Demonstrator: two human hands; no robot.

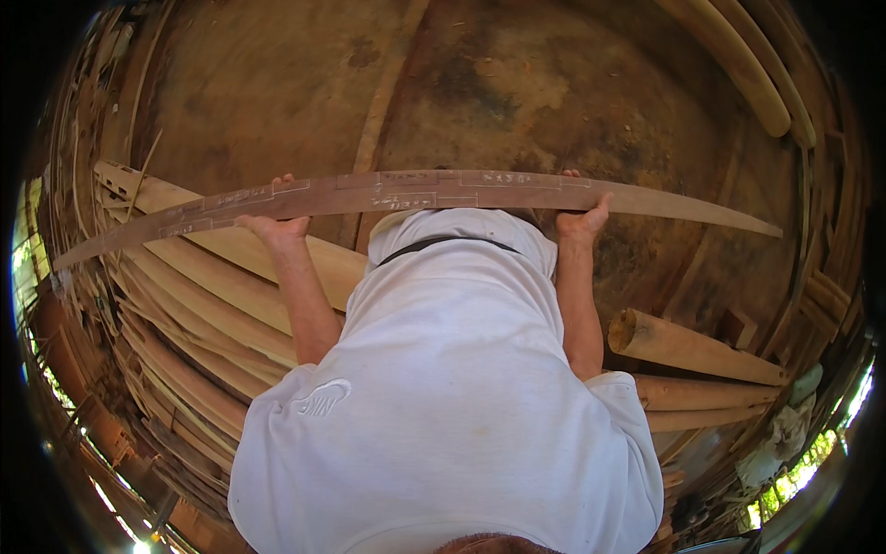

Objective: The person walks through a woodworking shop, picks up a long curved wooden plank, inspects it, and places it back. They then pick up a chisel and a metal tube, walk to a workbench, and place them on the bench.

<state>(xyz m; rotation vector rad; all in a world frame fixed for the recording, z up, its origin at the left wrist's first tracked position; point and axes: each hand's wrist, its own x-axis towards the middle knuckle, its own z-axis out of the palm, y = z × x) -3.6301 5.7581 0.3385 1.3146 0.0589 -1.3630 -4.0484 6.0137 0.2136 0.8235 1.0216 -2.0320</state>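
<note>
A long, brown wooden plank (351, 198) spans the head view in front of my waist, its far ends tapering in the picture. White lines and handwriting mark its upper face. My left hand (280, 226) is closed around the plank left of its middle, with the thumb side at the near edge and fingertips showing over the far edge. On the other side, my right hand (581, 220) grips it the same way, its thumb lying up against the near edge. Most of the fingers of both hands are hidden beneath the wood.
A stained brown floor (554, 83) lies ahead, crossed by a narrow strip. Many long boards (208, 286) are stacked at my left. Round-edged timbers (738, 65) lie at the far right, and a log (697, 348) with more timber rests at my near right.
</note>
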